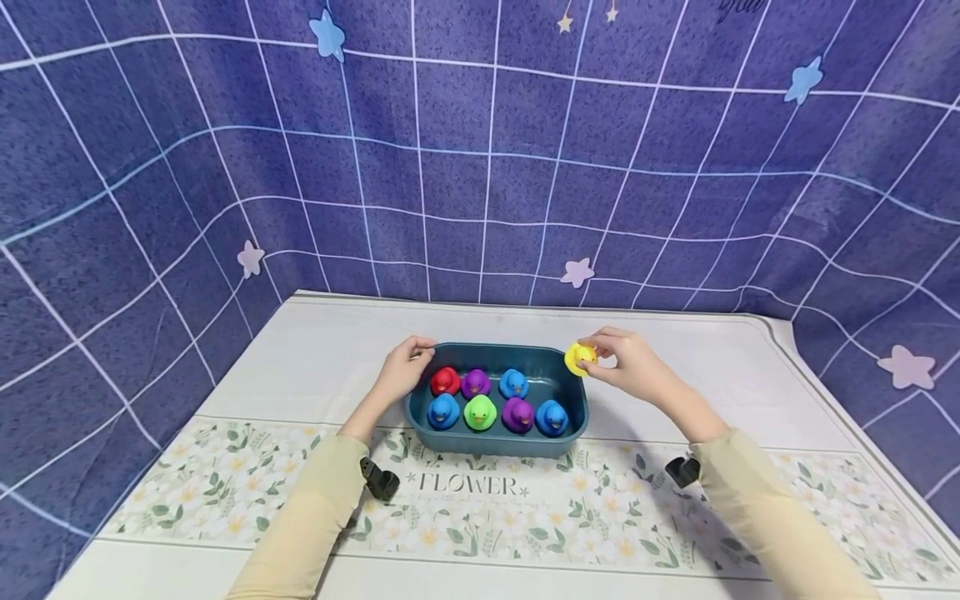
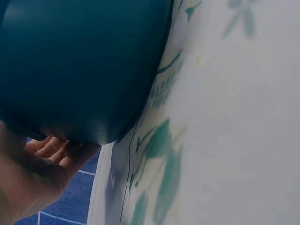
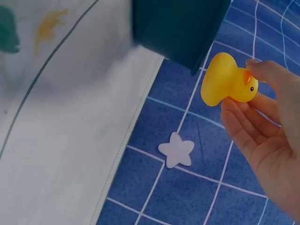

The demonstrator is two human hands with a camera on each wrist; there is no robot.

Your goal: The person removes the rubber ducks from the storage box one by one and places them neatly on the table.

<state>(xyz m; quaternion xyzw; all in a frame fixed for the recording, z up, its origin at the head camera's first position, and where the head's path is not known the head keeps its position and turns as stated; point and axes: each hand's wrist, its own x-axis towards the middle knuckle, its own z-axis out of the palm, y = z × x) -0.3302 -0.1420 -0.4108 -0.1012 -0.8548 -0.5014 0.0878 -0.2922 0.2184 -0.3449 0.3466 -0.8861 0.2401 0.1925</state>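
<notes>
- Your right hand (image 1: 628,364) pinches the yellow duck (image 1: 575,358) between thumb and fingers, right of centre in the head view
- You hold that duck at the upper right corner of the teal tub (image 1: 491,445); in the right wrist view a gap shows between duck and tub
- Your left hand (image 1: 401,368) grips the rim at the tub's upper left corner, fingers bent against it
- Inside the tub, in the upper row from left to right, you have a red duck (image 1: 446,382), a purple duck (image 1: 476,384) and a blue duck (image 1: 513,384)
- Its lower row shows you two more blue ones at the ends, with a green duck (image 1: 480,412) and a second purple one between
- Beneath the tub lies your white tablecloth (image 1: 712,354), its flowered band crossing the lower frame
- A blue-purple curtain (image 1: 450,100) with a grid and stars fills the upper frame
</notes>
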